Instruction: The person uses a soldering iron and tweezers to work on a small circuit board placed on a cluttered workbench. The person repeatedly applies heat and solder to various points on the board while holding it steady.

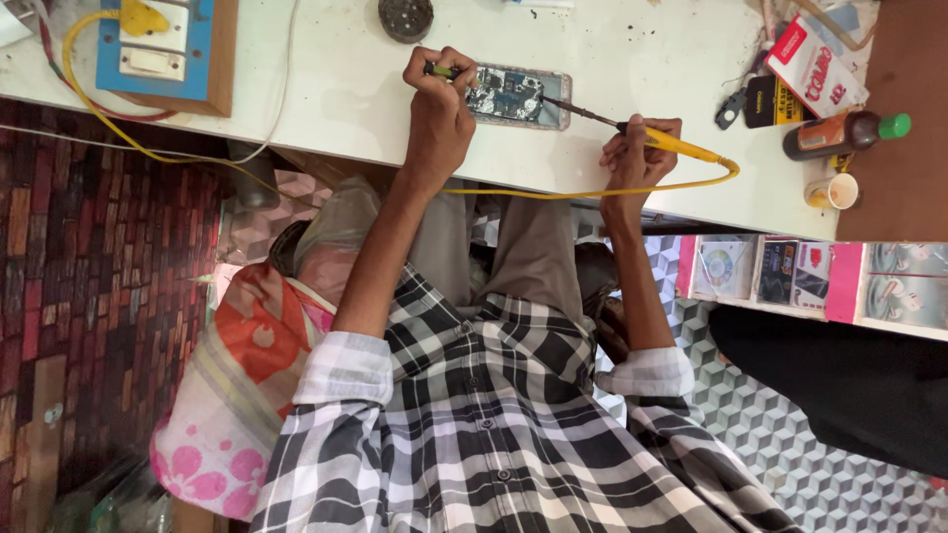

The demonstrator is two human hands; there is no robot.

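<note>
The left hand (pixel 437 109) was closed around a thin green-handled tool (pixel 441 71), and an opened phone (pixel 515 96) with its circuit board bared was pinned flat on the white surface (pixel 336 89) just beyond the knuckles. To the right of it, the right hand (pixel 637 153) was curled shut around the yellow grip of a soldering iron (pixel 632 130), whose dark tip was laid against the near edge of the board. The joint would be judged best served if the phone was kept steady, the tip held only briefly on the pad, and the yellow cord (pixel 553 193) kept clear of the wrists.
</note>
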